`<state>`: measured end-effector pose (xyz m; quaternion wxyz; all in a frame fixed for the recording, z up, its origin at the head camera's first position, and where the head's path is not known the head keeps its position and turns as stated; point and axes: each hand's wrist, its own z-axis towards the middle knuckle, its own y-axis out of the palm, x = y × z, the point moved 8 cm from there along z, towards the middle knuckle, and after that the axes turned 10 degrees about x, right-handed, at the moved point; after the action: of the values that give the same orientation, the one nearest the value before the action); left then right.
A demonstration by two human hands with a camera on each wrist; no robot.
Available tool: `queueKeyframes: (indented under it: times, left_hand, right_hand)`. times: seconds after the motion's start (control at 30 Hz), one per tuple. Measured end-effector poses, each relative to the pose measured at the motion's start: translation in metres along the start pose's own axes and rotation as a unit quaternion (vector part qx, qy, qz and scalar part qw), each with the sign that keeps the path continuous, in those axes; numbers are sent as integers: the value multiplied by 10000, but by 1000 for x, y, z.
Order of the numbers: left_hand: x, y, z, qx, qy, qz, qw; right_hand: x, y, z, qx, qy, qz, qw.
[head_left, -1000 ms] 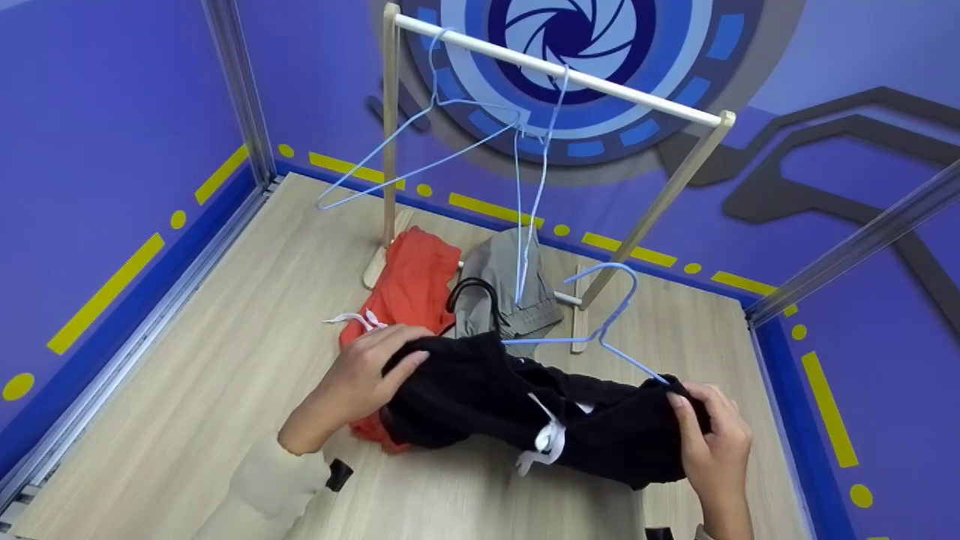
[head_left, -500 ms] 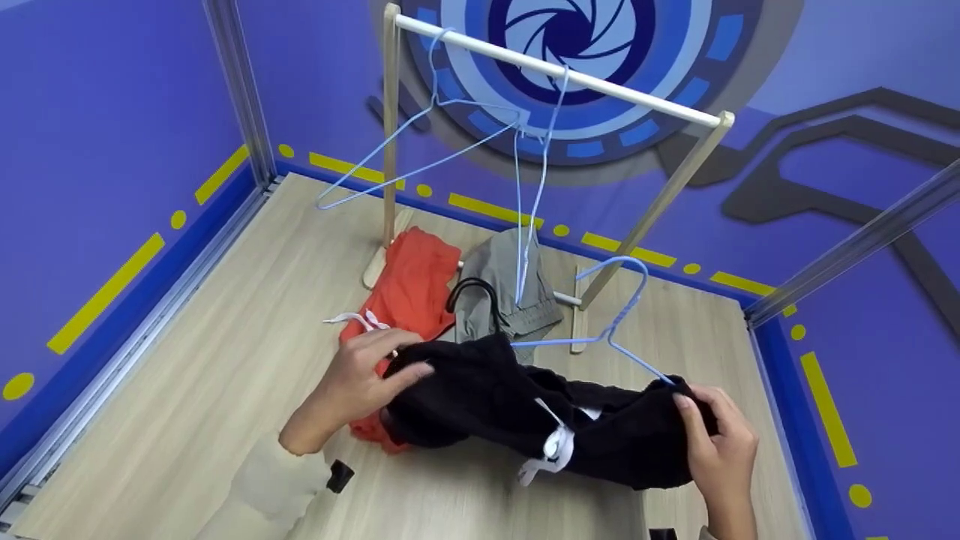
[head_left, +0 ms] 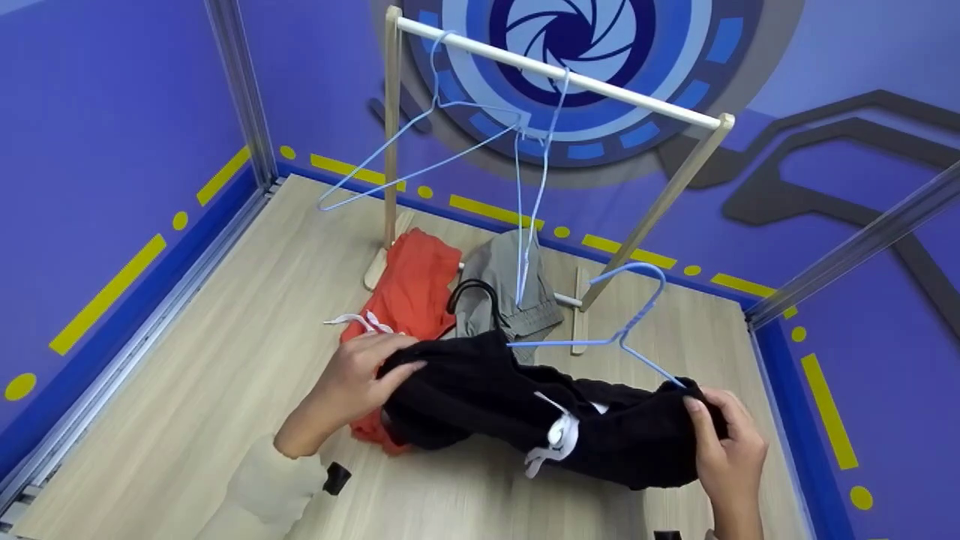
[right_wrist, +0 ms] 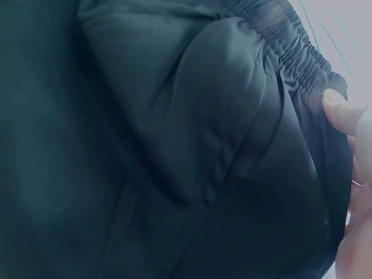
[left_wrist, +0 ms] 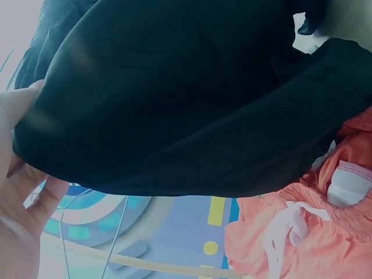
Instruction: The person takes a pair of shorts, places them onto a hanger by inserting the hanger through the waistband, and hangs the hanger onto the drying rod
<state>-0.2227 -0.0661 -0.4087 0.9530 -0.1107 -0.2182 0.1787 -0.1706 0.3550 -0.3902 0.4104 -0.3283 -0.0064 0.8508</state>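
Waistband (right_wrist: pixel 290 55) tension is your main concern: the black garment (head_left: pixel 450 382) is stretched between your hands above the table (head_left: pixel 247 322), and in the head view its left end overlaps the orange garment (head_left: pixel 420 274). Your left hand (head_left: pixel 364 379) grips one end, thumb in front and fingers behind; your right hand (head_left: pixel 731 446) pinches the gathered edge at the other. The blue hanger (head_left: pixel 621 335) drops into the cloth near your right thumb, while its other arm passes out of sight behind the black fabric, so you cannot tell whether that tip is seated. Probably best to keep both grips level, ease the left edge outward over the hidden tip, and hold the white drawstring (head_left: pixel 559 436) centred. Pulling harder on one side could slip the hanger out.
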Motion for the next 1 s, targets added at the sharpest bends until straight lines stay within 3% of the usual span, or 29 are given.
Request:
queueKeyframes:
  times: [0.37, 0.63, 1.0]
  left_hand:
    - [-5, -7, -2, -159, -130, 123, 9997]
    - [-7, -8, 0, -303, 14, 425, 9986]
    - [-8, 0, -4, -252, -235, 399, 9986]
  right_hand:
    - [2, -7, -1, 43, 125, 322, 9994]
    - [8, -13, 2, 106, 448, 406, 9981]
    - [-38, -4, 9, -244, 55, 555, 9981]
